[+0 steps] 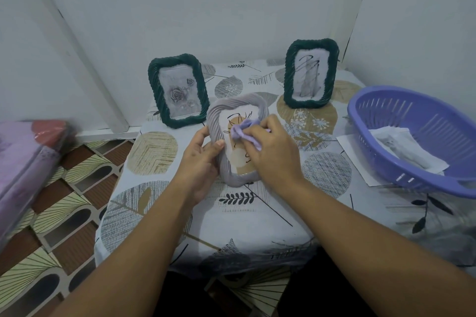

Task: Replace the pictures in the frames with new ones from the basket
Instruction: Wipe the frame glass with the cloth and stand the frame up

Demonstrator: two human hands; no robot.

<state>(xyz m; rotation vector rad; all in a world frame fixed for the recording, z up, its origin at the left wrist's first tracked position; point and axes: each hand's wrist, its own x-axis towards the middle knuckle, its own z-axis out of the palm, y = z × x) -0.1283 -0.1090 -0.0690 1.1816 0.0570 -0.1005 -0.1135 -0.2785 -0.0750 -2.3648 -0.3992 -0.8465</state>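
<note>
At centre frame, a person's left hand (199,162) grips the left edge of a lilac rope-rimmed frame (219,121), tilted up off the leaf-print tablecloth (239,213), while the right hand (273,154) pinches a small lilac cloth (244,131) against the glass over an abstract print. Behind it stand two dark green frames — one at upper left with roses (177,90), one at upper right with a scribbled sketch (311,73). At right, a purple basket (401,136) holds loose pictures (401,148).
</note>
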